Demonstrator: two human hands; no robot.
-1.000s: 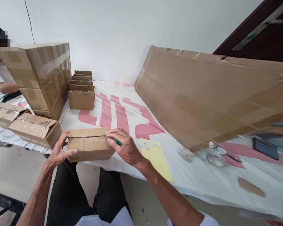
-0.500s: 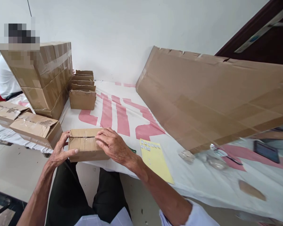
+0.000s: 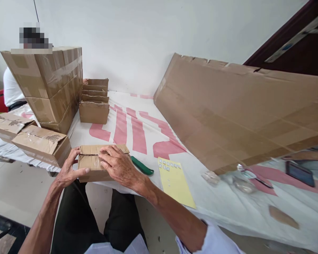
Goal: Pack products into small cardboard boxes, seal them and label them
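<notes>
A small closed cardboard box (image 3: 91,160) lies at the table's near edge, with a narrow gap along its top seam. My left hand (image 3: 72,169) grips its left end, thumb on the front side and fingers round the corner. My right hand (image 3: 118,165) rests on the box's top, fingers laid over the seam and slightly bent. Just right of the box lies a dark green tool or handle (image 3: 142,165); its kind is unclear. Beside it is a yellow sheet (image 3: 175,183) with small pale stickers.
Two closed boxes (image 3: 41,141) sit at the left, before a tall stack of taped cartons (image 3: 57,81). Open boxes (image 3: 94,113) stand in a row behind. A large cardboard panel (image 3: 228,113) leans at the right, near a phone (image 3: 300,173). A person (image 3: 13,86) sits behind the stack.
My right hand has slid left across the box's top from its right end, and more of the green object shows. My left hand has kept its hold.
</notes>
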